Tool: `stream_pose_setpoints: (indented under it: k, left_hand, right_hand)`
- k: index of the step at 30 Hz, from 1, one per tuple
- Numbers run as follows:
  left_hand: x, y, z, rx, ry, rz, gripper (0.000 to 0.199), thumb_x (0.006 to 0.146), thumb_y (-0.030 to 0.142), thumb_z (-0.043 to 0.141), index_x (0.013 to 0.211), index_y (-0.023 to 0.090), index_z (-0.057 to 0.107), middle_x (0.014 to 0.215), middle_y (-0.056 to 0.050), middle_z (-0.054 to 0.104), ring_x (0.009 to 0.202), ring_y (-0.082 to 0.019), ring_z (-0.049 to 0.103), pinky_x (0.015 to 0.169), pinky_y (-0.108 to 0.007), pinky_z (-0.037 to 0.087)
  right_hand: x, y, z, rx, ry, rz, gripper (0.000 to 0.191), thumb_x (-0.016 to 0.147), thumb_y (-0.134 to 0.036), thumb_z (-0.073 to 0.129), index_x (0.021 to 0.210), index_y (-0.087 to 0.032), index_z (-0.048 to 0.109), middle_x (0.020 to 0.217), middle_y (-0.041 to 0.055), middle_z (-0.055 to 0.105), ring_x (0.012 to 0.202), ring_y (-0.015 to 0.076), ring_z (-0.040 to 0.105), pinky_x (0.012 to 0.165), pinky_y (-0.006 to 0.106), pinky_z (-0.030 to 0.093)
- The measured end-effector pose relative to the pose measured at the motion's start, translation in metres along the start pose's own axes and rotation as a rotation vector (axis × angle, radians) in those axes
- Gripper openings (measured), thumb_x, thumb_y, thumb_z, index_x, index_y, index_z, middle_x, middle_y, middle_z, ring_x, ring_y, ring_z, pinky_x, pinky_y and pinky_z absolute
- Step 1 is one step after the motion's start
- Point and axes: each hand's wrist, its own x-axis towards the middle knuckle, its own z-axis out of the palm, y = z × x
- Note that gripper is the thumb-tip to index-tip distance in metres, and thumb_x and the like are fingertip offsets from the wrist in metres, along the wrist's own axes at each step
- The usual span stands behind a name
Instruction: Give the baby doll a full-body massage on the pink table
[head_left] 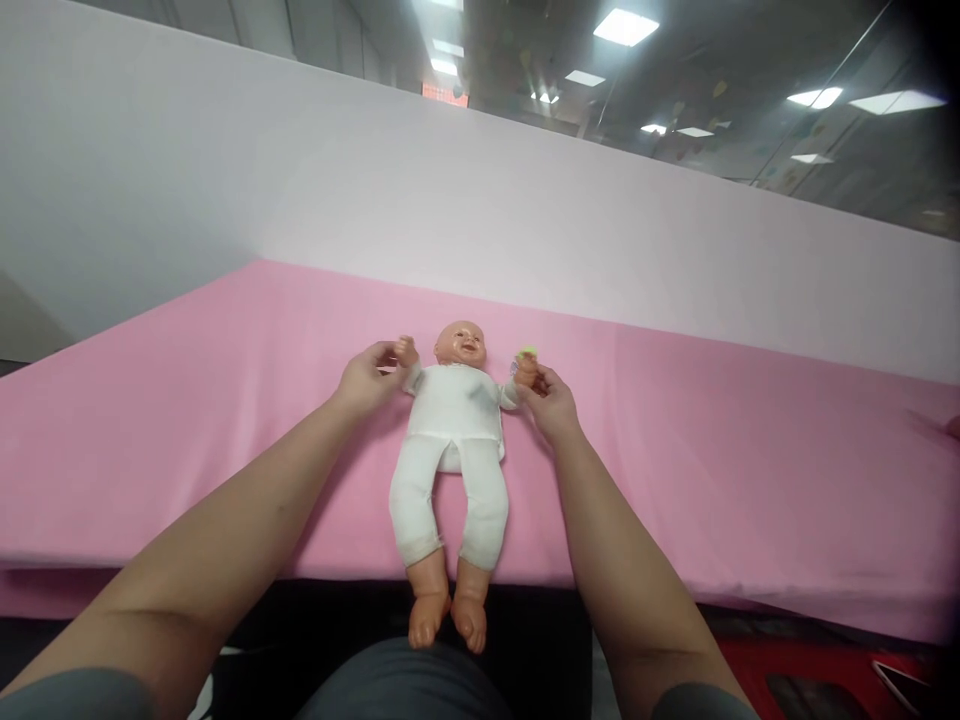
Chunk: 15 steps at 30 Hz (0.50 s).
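A baby doll (455, 405) with a white cloth body lies on its back on the pink-covered table (300, 310), head toward the wall. Its bare feet stick out past the table's front edge. My left hand (369, 378) is closed around the doll's hand (406, 352) on the left side of the view. On the other side, my right hand (551, 398) grips the doll's other hand (527, 370), where a small yellow-green item (528, 353) shows at the top. Both doll arms are bent upward beside its head.
Behind the table runs a white partition wall (450, 200), with ceiling lights visible beyond it. At the lower right, below the table, is something red (765, 660) with a phone-like object (904, 690) on it. My own leg (405, 685) is under the doll's feet.
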Motion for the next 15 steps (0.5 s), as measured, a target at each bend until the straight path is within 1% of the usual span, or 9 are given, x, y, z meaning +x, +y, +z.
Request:
stream_pose_setpoints:
  k: [1,3,4,6,8,11,13,15]
  left_hand:
    - [-0.003,0.006,0.003,0.085,-0.061,0.067,0.037,0.088,0.043,0.072,0.120,0.025,0.072,0.116,-0.006,0.075,0.105,-0.025,0.069,0.093,-0.039,0.055]
    - [-0.008,0.017,0.006,0.272,-0.201,0.217,0.034,0.089,0.044,0.070,0.118,0.026,0.075,0.119,-0.006,0.075,0.107,-0.027,0.068,0.096,-0.040,0.053]
    - [-0.009,0.020,0.007,0.363,-0.263,0.293,0.033,0.089,0.041,0.068,0.116,0.026,0.077,0.119,-0.006,0.074,0.108,-0.027,0.067,0.098,-0.041,0.052]
    - [-0.008,0.022,0.008,0.506,-0.348,0.422,0.032,0.089,0.033,0.064,0.118,0.025,0.077,0.120,-0.007,0.073,0.110,-0.028,0.066,0.102,-0.043,0.050]
    - [-0.007,0.021,0.008,0.588,-0.376,0.487,0.036,0.090,0.026,0.059,0.121,0.024,0.076,0.119,-0.008,0.073,0.109,-0.028,0.066,0.102,-0.043,0.049]
    - [-0.006,0.017,0.010,0.623,-0.380,0.498,0.038,0.088,0.021,0.058,0.120,0.025,0.076,0.117,-0.008,0.073,0.107,-0.028,0.066,0.101,-0.043,0.048]
    - [-0.007,0.016,0.011,0.584,-0.334,0.471,0.035,0.088,0.024,0.060,0.119,0.025,0.077,0.117,-0.008,0.073,0.107,-0.028,0.066,0.102,-0.044,0.048]
    - [-0.009,0.017,0.012,0.480,-0.269,0.391,0.033,0.088,0.032,0.066,0.118,0.025,0.077,0.117,-0.008,0.074,0.107,-0.029,0.066,0.101,-0.043,0.048]
  right_hand:
    - [-0.004,-0.007,0.005,-0.075,-0.094,-0.047,0.049,0.082,-0.029,0.079,0.130,-0.027,0.070,0.137,0.0062,0.069,0.121,0.0259,0.067,0.107,0.044,0.054]
    - [-0.010,-0.019,0.012,-0.222,-0.272,-0.110,0.038,0.086,-0.026,0.074,0.124,-0.031,0.075,0.131,0.0025,0.073,0.118,0.0250,0.068,0.106,0.043,0.054]
    - [-0.013,-0.023,0.015,-0.292,-0.343,-0.139,0.035,0.087,-0.024,0.072,0.121,-0.032,0.077,0.127,0.0012,0.074,0.117,0.0248,0.068,0.106,0.043,0.053]
    - [-0.015,-0.028,0.018,-0.422,-0.421,-0.209,0.035,0.086,-0.019,0.071,0.117,-0.034,0.079,0.123,0.0002,0.075,0.117,0.0252,0.067,0.108,0.045,0.051]
    - [-0.015,-0.028,0.019,-0.528,-0.428,-0.266,0.039,0.085,-0.015,0.072,0.117,-0.036,0.080,0.125,0.0007,0.074,0.122,0.0272,0.064,0.112,0.048,0.048]
    - [-0.015,-0.024,0.022,-0.601,-0.395,-0.283,0.042,0.083,-0.012,0.071,0.116,-0.037,0.081,0.128,0.0015,0.072,0.127,0.0292,0.060,0.116,0.052,0.043]
    - [-0.015,-0.021,0.023,-0.537,-0.387,-0.242,0.041,0.082,-0.013,0.071,0.116,-0.036,0.080,0.127,0.0016,0.073,0.125,0.0284,0.062,0.114,0.050,0.045]
    - [-0.013,-0.016,0.021,-0.378,-0.342,-0.141,0.040,0.082,-0.018,0.074,0.119,-0.033,0.079,0.124,0.0026,0.075,0.118,0.0272,0.066,0.109,0.048,0.050]
